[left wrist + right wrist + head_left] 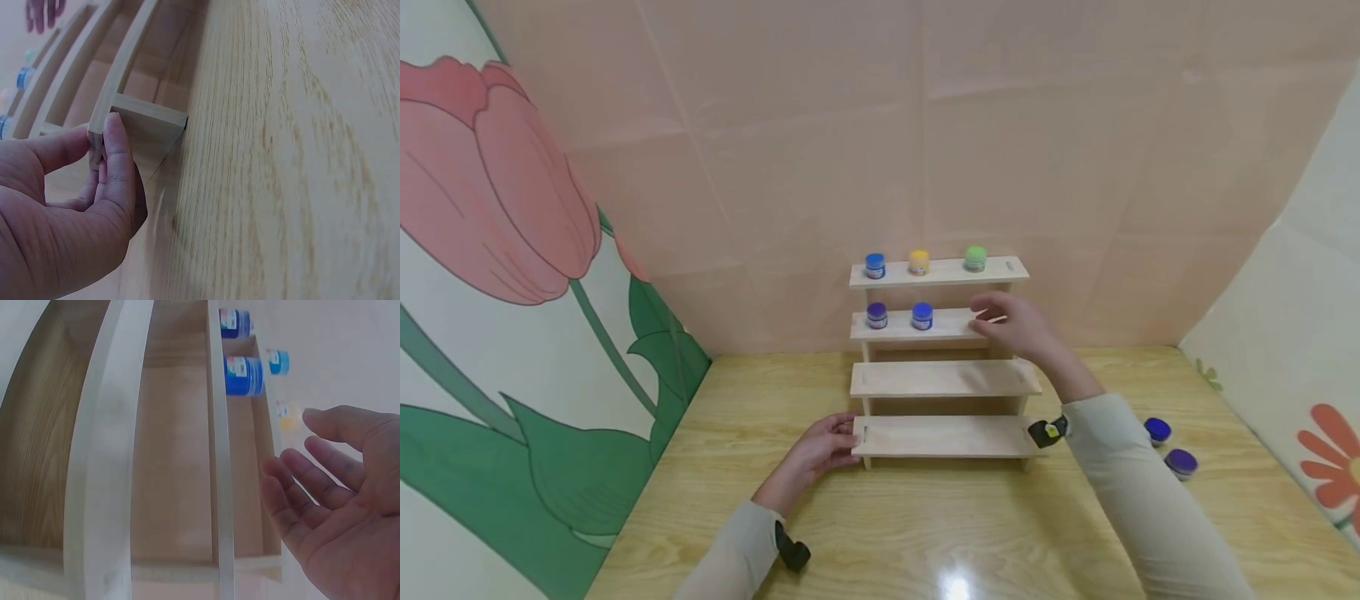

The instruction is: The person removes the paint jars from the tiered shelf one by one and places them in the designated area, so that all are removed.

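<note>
A tiered wooden display shelf (943,379) stands on the table. My left hand (816,450) holds the left end of its lowest board, thumb and fingers pinching the edge in the left wrist view. My right hand (1021,327) hovers at the right part of the second board from the top, fingers loosely bent and holding nothing. Left of it on that board sit a blue paint jar (922,316) and a purple jar (877,315). The top board carries a light blue jar (875,266), a yellow jar (919,262) and a green jar (975,259).
To the right of the shelf, beyond my right sleeve, a dark blue jar (1157,431) and a purple-lidded jar (1182,463) lie on the wooden table (925,525). A pinkish backdrop (820,150) rises behind, with flower-painted panels at both sides.
</note>
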The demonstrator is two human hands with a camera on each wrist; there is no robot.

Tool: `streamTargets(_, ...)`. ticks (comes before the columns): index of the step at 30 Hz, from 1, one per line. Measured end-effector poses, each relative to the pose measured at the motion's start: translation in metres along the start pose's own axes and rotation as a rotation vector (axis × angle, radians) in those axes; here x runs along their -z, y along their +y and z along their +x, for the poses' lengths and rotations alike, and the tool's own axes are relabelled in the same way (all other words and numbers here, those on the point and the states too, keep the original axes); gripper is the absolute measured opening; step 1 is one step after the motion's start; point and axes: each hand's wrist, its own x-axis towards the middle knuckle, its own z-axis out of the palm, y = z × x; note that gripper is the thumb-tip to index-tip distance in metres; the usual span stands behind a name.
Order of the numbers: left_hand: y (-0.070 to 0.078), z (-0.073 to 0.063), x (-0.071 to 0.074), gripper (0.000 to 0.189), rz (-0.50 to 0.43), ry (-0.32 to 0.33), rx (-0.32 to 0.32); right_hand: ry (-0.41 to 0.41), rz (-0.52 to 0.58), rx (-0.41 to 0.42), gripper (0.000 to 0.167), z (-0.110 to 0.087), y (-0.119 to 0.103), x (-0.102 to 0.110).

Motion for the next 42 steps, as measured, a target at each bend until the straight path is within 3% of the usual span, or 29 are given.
streamTargets(7,0.001,0.000,-0.001,0.056,-0.005,0.009,0.003,-0.010,0.028,-0.067,0.040,0.012,-0.011,-0.009)
streamTargets(22,0.001,0.001,0.001,0.059,0.011,-0.003,0.004,0.026,0.044,-0.062,0.044,0.037,-0.016,-0.034)
streamTargets(33,0.000,0.002,0.002,0.060,0.010,-0.003,0.006,0.006,0.053,-0.117,0.050,0.051,-0.019,-0.052)
streamTargets(42,0.000,0.001,0.002,0.058,0.006,-0.005,-0.001,0.009,0.046,-0.097,0.049,0.059,-0.021,-0.060)
